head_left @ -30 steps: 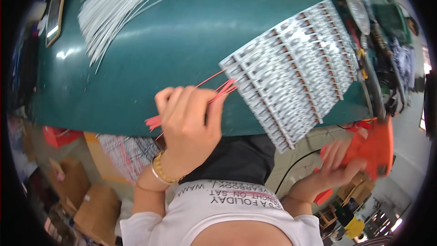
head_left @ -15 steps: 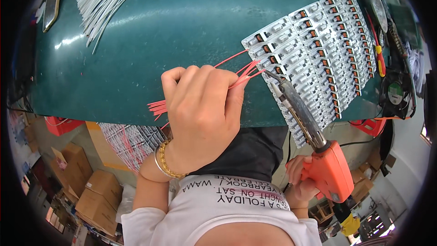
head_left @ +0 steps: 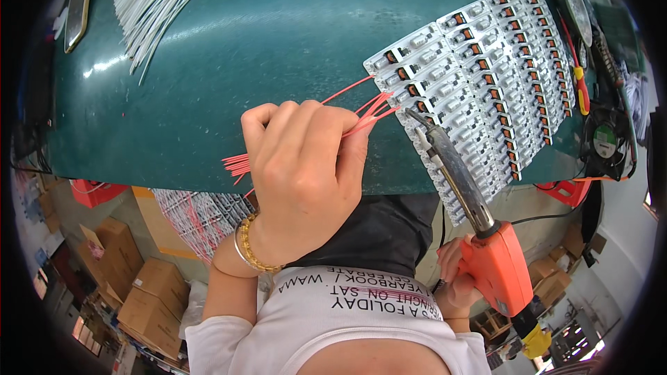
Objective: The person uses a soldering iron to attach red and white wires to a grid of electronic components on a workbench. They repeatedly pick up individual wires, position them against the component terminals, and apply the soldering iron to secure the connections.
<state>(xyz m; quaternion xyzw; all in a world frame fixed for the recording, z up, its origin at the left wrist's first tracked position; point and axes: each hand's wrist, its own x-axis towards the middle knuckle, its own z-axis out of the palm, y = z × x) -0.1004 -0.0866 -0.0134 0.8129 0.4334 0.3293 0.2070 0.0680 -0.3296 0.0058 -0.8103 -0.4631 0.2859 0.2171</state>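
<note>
My left hand is closed around a bundle of thin red wires. Their tails stick out on its left, and several ends fan out past the thumb and index finger to the edge of a panel of small circuit boards. One red wire reaches the panel's edge a little above the others. My right hand grips an orange-red soldering gun, its fingers partly hidden by the handle. The gun's dark tip is at the panel's left edge, close to the wire ends; whether it touches one I cannot tell.
White wires lie at the back left of the green table, near a phone. A screwdriver and a small fan are at the right. Wired boards hang below the front edge; cardboard boxes stand lower left.
My left hand and the red wires have shifted slightly left, and the panel's left edge with them. The soldering gun's handle has moved a little down and left.
</note>
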